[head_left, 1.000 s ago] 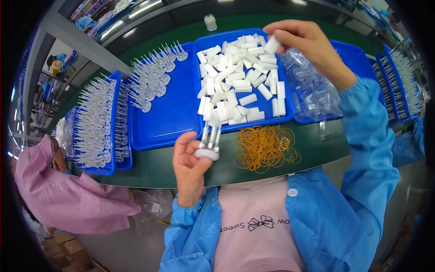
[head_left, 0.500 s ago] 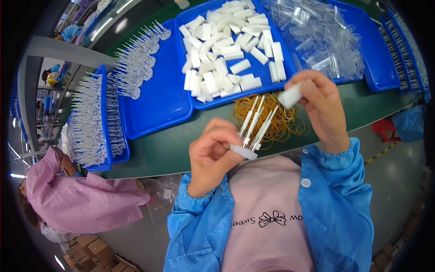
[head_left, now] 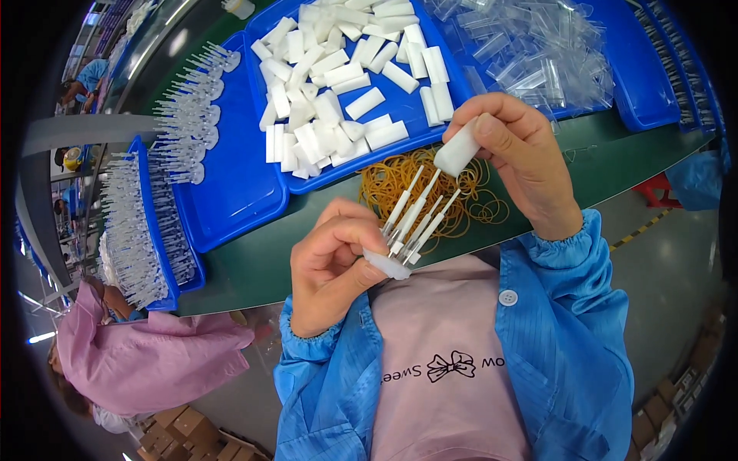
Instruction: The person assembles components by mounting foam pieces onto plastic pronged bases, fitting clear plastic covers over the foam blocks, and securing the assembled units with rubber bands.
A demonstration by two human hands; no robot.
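The left hand (head_left: 332, 265) pinches a fanned bundle of white plastic sticks (head_left: 415, 219) by their bases, tips upward off the tabletop's near edge, so the right hand's (head_left: 519, 165) closed grip can bring its white cap (head_left: 458, 150) onto a tip.

Blue trays (head_left: 231, 200), rubber bands (head_left: 469, 196), clear tubes (head_left: 530, 54), pink-clad co-worker (head_left: 146, 361)

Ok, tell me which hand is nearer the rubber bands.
Right. The right hand holds a white cap directly above the rubber bands, overlapping the pile. The left hand grips a bundle of sticks just off the pile's near left edge.
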